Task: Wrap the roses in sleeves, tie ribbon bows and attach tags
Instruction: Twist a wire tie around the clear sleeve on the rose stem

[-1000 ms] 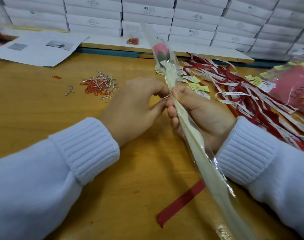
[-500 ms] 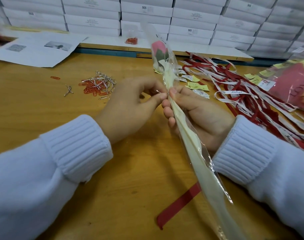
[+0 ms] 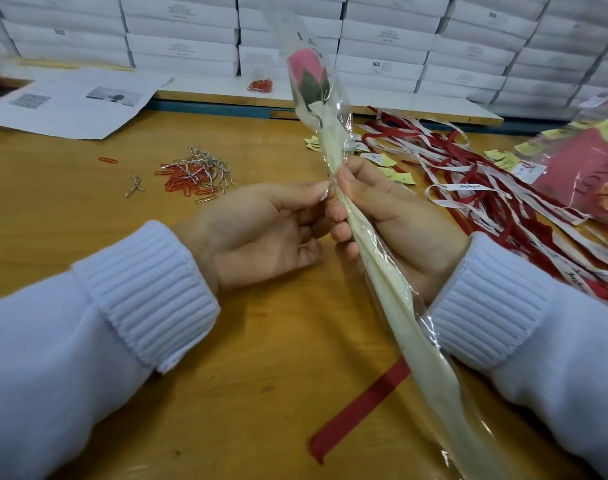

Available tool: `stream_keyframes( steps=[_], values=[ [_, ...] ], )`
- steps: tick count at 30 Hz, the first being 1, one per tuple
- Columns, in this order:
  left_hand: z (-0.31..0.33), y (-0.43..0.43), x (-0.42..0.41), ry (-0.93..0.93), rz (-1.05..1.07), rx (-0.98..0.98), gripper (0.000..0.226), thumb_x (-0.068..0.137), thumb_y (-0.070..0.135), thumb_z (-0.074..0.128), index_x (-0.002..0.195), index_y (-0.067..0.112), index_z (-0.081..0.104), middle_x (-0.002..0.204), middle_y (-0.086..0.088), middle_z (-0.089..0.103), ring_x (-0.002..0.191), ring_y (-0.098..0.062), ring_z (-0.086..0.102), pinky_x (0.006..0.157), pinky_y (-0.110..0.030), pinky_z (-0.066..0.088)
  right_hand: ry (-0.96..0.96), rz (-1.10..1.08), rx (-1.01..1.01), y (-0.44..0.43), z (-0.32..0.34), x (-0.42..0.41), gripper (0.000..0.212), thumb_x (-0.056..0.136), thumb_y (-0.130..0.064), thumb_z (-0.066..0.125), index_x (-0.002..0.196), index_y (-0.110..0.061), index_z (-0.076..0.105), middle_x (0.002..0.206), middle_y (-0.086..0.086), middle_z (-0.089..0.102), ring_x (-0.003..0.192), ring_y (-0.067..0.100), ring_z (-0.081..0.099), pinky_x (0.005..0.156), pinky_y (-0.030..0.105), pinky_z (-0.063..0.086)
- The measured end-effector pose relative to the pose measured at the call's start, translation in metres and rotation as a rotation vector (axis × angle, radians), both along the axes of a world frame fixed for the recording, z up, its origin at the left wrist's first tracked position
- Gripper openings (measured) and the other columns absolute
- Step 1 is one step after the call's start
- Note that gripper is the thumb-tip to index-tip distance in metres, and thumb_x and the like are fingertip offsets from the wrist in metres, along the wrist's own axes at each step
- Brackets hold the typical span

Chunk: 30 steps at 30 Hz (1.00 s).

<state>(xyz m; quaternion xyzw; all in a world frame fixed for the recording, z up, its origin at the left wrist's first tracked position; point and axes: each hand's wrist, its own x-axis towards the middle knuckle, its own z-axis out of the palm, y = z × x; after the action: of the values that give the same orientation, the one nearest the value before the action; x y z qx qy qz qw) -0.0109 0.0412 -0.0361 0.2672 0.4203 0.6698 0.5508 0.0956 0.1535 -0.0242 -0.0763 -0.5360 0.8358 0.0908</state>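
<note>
Fingers of my right hand grip the sleeved rose above the counter; my left hand pinches a wire tie on it. Bud points up and away, stem toward me.

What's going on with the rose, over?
Right hand grips the rose by its sleeve. Left hand pinches a small silvery tie at the sleeve. Red ribbon lies beneath, untied. Nothing in the way.
</note>
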Motion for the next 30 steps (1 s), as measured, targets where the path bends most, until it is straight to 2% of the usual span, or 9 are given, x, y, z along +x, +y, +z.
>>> stream_keyframes(
  steps=[3, 6, 8, 11, 13, 16, 22, 28, 30],
  values=[
    [-0.004, 0.008, 0.005, 0.270, 0.257, -0.054, 0.007, 0.089, 0.018, 0.055, 0.092, 0.017, 0.061, 0.077, 0.000, 0.058, 0.067, -0.011, 0.054, 0.080, -0.031, 0.039, -0.027, -0.042, -0.032, 0.002, -0.003, -0.002, 0.010, 0.096, -0.021, 0.048, 0.086, -0.019, 0.050, 0.054, -0.002, 0.056, 0.041, 0.006, 0.055, 0.036, 0.015, 0.042],
    [-0.007, 0.008, 0.006, 1.048, 0.614, -0.061, 0.014, 0.092, 0.012, 0.057, 0.102, 0.021, 0.061, 0.092, 0.000, 0.059, 0.080, -0.009, 0.055, 0.072, -0.014, 0.043, -0.044, -0.080, -0.037, 0.002, -0.004, -0.004, 0.013, 0.096, -0.022, 0.049, 0.083, -0.020, 0.050, 0.054, -0.002, 0.057, 0.042, 0.006, 0.056, 0.036, 0.016, 0.043],
    [-0.005, 0.003, 0.003, 1.509, 0.654, 0.023, 0.023, 0.085, 0.013, 0.064, 0.108, 0.018, 0.062, 0.098, 0.003, 0.061, 0.085, -0.009, 0.055, 0.072, -0.007, 0.038, -0.043, -0.094, -0.038, 0.003, -0.004, -0.003, 0.013, 0.095, -0.023, 0.050, 0.083, -0.019, 0.050, 0.053, -0.002, 0.058, 0.042, 0.006, 0.057, 0.036, 0.015, 0.043],
    [-0.001, -0.002, 0.003, 1.726, 0.681, 0.104, 0.023, 0.080, 0.016, 0.063, 0.101, 0.009, 0.068, 0.094, -0.002, 0.067, 0.084, -0.016, 0.061, 0.077, -0.022, 0.047, -0.049, -0.100, -0.040, 0.003, -0.005, -0.003, 0.013, 0.096, -0.023, 0.050, 0.083, -0.019, 0.050, 0.054, -0.002, 0.058, 0.043, 0.006, 0.057, 0.036, 0.016, 0.043],
    [0.000, -0.003, 0.006, 1.742, 0.723, 0.135, 0.018, 0.083, 0.017, 0.061, 0.095, 0.009, 0.071, 0.088, -0.002, 0.070, 0.081, -0.019, 0.064, 0.075, -0.039, 0.051, -0.052, -0.094, -0.031, 0.003, -0.005, -0.003, 0.015, 0.096, -0.024, 0.050, 0.081, -0.018, 0.051, 0.054, -0.002, 0.058, 0.043, 0.006, 0.057, 0.037, 0.016, 0.043],
    [0.001, -0.003, 0.006, 1.760, 0.728, 0.160, 0.016, 0.085, 0.015, 0.060, 0.093, 0.008, 0.072, 0.085, -0.003, 0.070, 0.081, -0.020, 0.064, 0.073, -0.043, 0.051, -0.049, -0.084, -0.027, 0.002, -0.004, -0.002, 0.017, 0.096, -0.024, 0.050, 0.080, -0.018, 0.052, 0.055, -0.002, 0.059, 0.044, 0.006, 0.057, 0.037, 0.016, 0.044],
    [0.001, 0.001, 0.010, 1.637, 0.750, 0.135, 0.015, 0.087, 0.016, 0.059, 0.085, 0.009, 0.072, 0.076, 0.004, 0.067, 0.074, -0.005, 0.060, 0.074, -0.021, 0.047, -0.060, -0.083, -0.023, 0.002, -0.005, -0.002, 0.012, 0.095, -0.023, 0.051, 0.084, -0.017, 0.053, 0.055, -0.002, 0.059, 0.044, 0.006, 0.057, 0.038, 0.017, 0.044],
    [-0.003, 0.007, 0.013, 0.652, 0.483, -0.019, 0.026, 0.090, 0.013, 0.059, 0.066, 0.021, 0.066, 0.060, 0.012, 0.062, 0.062, -0.001, 0.057, 0.069, -0.023, 0.041, -0.082, -0.062, -0.024, 0.003, -0.004, -0.003, 0.012, 0.095, -0.023, 0.051, 0.085, -0.018, 0.053, 0.057, -0.002, 0.059, 0.043, 0.006, 0.056, 0.038, 0.017, 0.045],
    [-0.005, 0.005, 0.010, 0.507, 0.374, -0.030, 0.029, 0.090, 0.016, 0.058, 0.063, 0.022, 0.068, 0.063, 0.010, 0.062, 0.066, -0.005, 0.057, 0.073, -0.030, 0.039, -0.084, -0.067, -0.009, 0.003, -0.004, -0.003, 0.012, 0.095, -0.023, 0.050, 0.085, -0.019, 0.053, 0.056, -0.002, 0.059, 0.043, 0.006, 0.056, 0.038, 0.017, 0.044]
  ],
)
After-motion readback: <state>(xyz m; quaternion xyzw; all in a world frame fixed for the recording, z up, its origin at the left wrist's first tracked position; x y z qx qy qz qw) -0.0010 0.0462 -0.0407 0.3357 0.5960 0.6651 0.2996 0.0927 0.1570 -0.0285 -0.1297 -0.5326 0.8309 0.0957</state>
